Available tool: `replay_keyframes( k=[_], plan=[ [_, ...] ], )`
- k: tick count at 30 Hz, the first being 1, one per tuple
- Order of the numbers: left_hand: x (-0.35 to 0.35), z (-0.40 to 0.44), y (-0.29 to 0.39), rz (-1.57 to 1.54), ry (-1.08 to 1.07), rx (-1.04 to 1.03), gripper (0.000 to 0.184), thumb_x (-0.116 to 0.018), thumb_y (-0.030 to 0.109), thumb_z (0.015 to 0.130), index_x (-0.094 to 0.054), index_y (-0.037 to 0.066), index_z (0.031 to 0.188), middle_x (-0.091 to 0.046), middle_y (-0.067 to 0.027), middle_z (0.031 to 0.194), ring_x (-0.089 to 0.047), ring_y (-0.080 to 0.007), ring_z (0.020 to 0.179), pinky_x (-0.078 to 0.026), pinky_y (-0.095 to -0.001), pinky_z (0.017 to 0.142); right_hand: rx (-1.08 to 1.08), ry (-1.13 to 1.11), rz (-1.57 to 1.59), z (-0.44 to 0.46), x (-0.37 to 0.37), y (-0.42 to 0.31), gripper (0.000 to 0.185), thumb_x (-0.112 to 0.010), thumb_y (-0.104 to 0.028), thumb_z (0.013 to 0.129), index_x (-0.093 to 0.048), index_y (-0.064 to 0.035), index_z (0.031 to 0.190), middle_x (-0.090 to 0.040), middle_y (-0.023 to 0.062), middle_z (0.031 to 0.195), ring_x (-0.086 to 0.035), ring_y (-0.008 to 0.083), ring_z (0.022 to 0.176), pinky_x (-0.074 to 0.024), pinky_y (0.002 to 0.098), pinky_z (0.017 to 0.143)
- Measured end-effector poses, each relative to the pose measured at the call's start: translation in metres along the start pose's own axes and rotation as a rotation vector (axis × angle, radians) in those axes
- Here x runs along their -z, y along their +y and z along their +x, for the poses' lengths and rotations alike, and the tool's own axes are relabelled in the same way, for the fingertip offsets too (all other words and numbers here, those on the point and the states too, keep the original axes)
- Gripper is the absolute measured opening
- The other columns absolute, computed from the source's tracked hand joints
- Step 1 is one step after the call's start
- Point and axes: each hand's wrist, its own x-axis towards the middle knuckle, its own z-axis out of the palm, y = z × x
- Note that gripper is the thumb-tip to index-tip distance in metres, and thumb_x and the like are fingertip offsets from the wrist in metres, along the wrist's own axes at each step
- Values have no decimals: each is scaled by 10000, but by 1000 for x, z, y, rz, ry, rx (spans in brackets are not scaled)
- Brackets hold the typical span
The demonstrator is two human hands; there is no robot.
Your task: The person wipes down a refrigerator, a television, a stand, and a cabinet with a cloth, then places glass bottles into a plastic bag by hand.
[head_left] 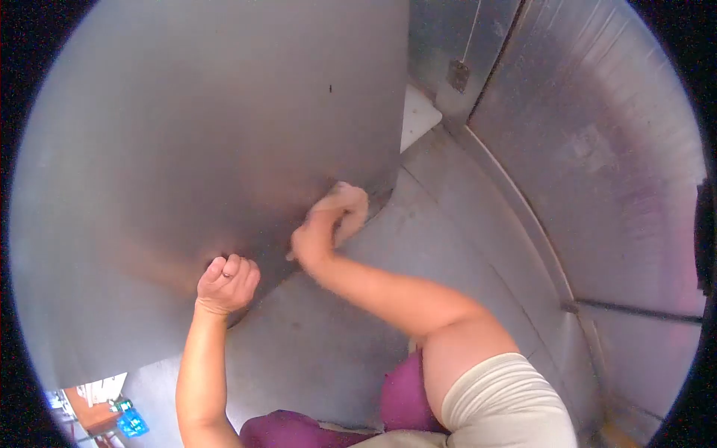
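A large grey metal panel (187,134) fills the left and upper part of the head view. My left hand (229,284) is closed in a fist against or just in front of this panel, low on its face; whatever it may hold is hidden. To its right, near the panel's lower edge, is my right hand (332,216), bent at the wrist and smeared by motion. Pale, blurred shapes show around its fingers, and I cannot tell whether they are fingers or something held. Faint reflections of the hands and arms show on the panel.
A grey floor (314,328) lies below the panel. On the right stands a curved-looking metal wall (597,172) with seams and a raised lower edge. A white piece (420,118) shows behind the panel. Small blue items (132,422) and papers lie at the bottom left.
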Motion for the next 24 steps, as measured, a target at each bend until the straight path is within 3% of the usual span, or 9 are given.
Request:
replay_keyframes(
  k=[4,6,8,9,11,13,17,20,24],
  plan=[
    [2,0,5,15,18,-7,58,-574,141,666,-517,144,656,-506,3,672,-485,-156,787,-358,-298,718,400,-611,-492,18,29,74,445,-689,-433,580,-658,-76,844,-577,186,883,-555,339,819,-406,465,734],
    [7,5,5,32,-11,6,58,-575,141,666,-518,143,656,-508,4,673,-486,-154,785,-356,-298,722,322,-835,-419,25,-31,87,268,-552,-337,758,-624,-81,789,-582,110,810,-540,284,746,-425,384,696],
    [1,18,3,35,-35,11,60,-576,141,667,-517,142,655,-510,4,675,-488,-154,784,-357,-299,721,-263,-1150,438,28,-118,113,264,-490,-324,854,-566,-103,732,-538,49,739,-501,241,685,-421,328,656],
    [0,23,3,31,-42,13,62,-577,143,668,-517,142,654,-511,4,677,-490,-155,783,-359,-300,719,-300,-875,427,15,-102,73,267,-542,-241,791,-466,-16,912,-459,137,932,-433,290,878,-363,342,792],
    [-3,28,5,24,-49,17,66,-577,145,672,-515,142,650,-512,3,679,-491,-157,786,-363,-301,712,-338,-306,367,-9,-65,-10,752,-645,-75,666,-266,159,1271,-302,312,1319,-297,386,1264,-247,370,1064],
    [-3,18,1,29,-42,21,71,-576,148,677,-513,142,644,-512,2,681,-491,-158,792,-367,-302,704,-317,-440,226,1,10,-33,434,-533,-145,801,-391,-15,1190,-378,174,1164,-385,272,1104,-345,315,900],
    [2,6,-1,9,-28,10,68,-572,147,683,-513,140,650,-512,1,686,-488,-158,800,-370,-302,695,-537,-631,497,0,-18,27,438,-482,-157,835,-351,-54,1240,-404,135,1182,-397,262,1105,-371,345,881],
    [-1,9,4,29,-27,12,60,-571,145,678,-516,138,656,-511,0,686,-484,-159,802,-368,-301,696,-979,-480,1103,2,-110,94,450,-412,-158,867,-298,-94,1297,-392,129,1212,-383,256,1118,-389,389,861],
    [4,17,1,15,-60,-15,55,-575,148,662,-521,139,668,-503,-1,682,-482,-161,800,-365,-300,704,-1013,-200,1286,14,-167,133,474,-318,-158,909,-227,-148,1374,-377,121,1253,-363,248,1136,-413,449,834]
  ],
)
